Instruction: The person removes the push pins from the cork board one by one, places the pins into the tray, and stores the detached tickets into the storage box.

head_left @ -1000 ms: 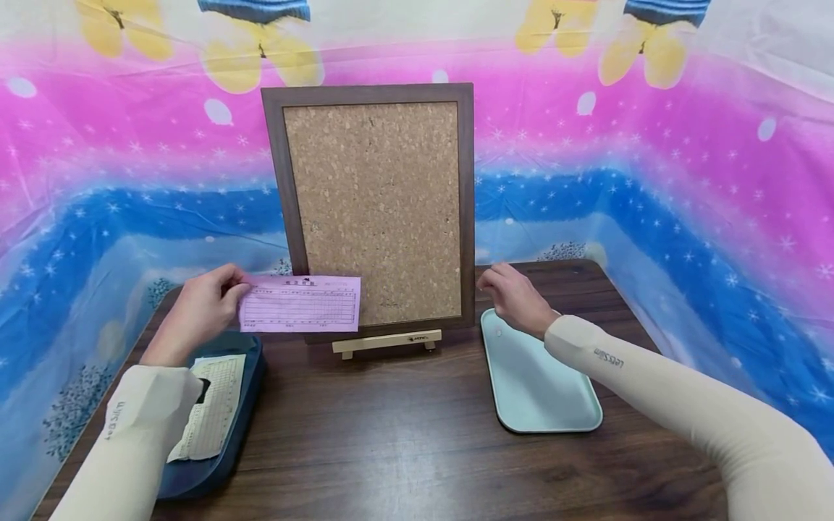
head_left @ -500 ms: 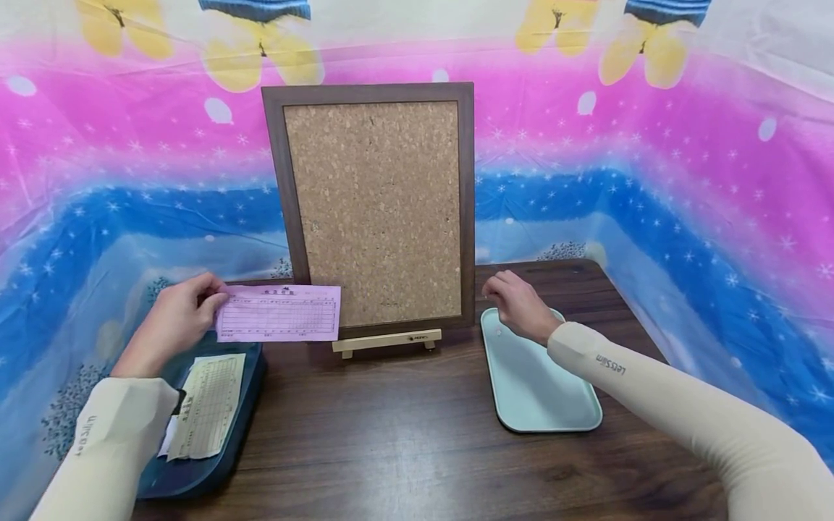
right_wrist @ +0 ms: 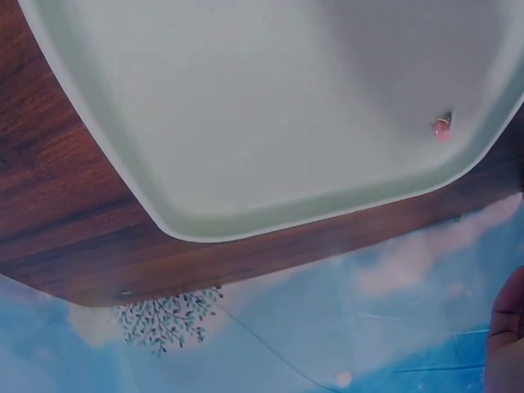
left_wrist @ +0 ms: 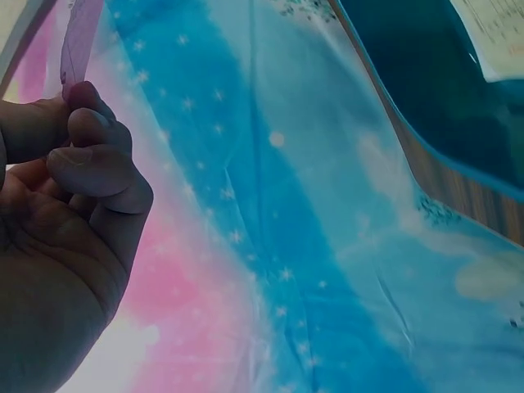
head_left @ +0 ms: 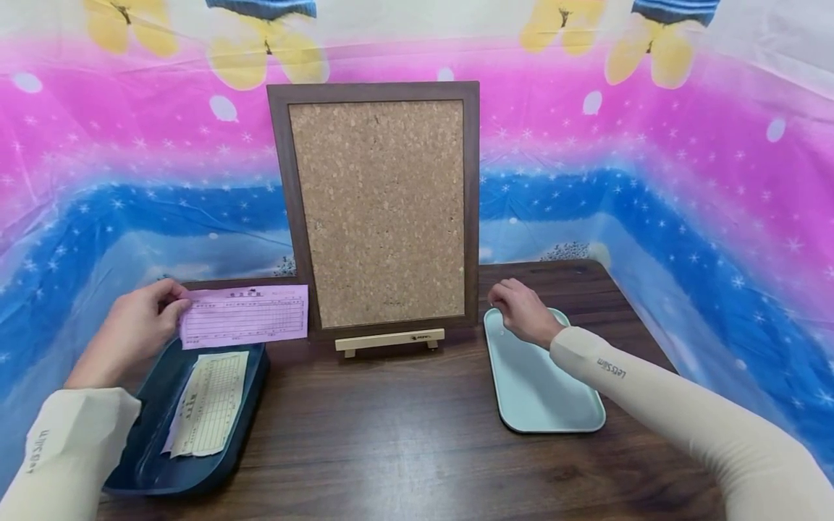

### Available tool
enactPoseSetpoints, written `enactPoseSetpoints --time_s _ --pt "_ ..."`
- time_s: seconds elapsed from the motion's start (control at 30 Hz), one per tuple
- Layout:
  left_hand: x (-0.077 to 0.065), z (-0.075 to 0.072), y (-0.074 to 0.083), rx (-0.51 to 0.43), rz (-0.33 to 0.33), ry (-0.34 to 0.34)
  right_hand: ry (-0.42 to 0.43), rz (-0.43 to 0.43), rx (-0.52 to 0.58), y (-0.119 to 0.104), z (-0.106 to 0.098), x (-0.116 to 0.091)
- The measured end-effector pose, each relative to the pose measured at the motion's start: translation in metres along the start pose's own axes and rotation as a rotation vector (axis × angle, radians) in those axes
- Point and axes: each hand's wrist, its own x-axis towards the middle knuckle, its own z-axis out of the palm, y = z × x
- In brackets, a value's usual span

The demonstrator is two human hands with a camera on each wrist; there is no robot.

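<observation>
Between thumb and fingers, my left hand (head_left: 133,329) pinches the left edge of a pink printed form (head_left: 244,316), held upright above the far end of a dark blue tray (head_left: 146,459). The left wrist view shows the form (left_wrist: 79,45) edge-on at the fingertips. My right hand (head_left: 524,312) hovers over the far end of a pale green tray (head_left: 547,394), fingers bent together; whether something small is between them is too small to tell. A tiny pink-headed pin (right_wrist: 442,129) lies in that tray.
A cork board (head_left: 384,210) in a brown frame leans on a small wooden stand (head_left: 389,339) at the back of the table (head_left: 365,449). Yellowish printed forms (head_left: 211,405) lie in the dark blue tray. A patterned cloth (head_left: 651,137) surrounds the table.
My left hand has moved left with the pink form, away from the board's lower corner, uncovering more of the blue tray. The right hand has come slightly lower.
</observation>
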Motion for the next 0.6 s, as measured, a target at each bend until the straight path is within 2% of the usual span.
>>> enactPoseSetpoints --time_s 0.2,0.43,0.6 --pt "-0.012 -0.010 -0.018 0.036 -0.011 0.019 -0.027 0.036 0.006 0.005 0.006 -0.002" --pt "-0.027 -0.011 -0.039 0.073 -0.037 0.023 -0.106 0.046 0.005 0.011 0.019 -0.006" --pt "-0.037 -0.010 -0.049 0.103 -0.076 0.020 -0.068 0.006 0.004 0.012 0.025 -0.007"
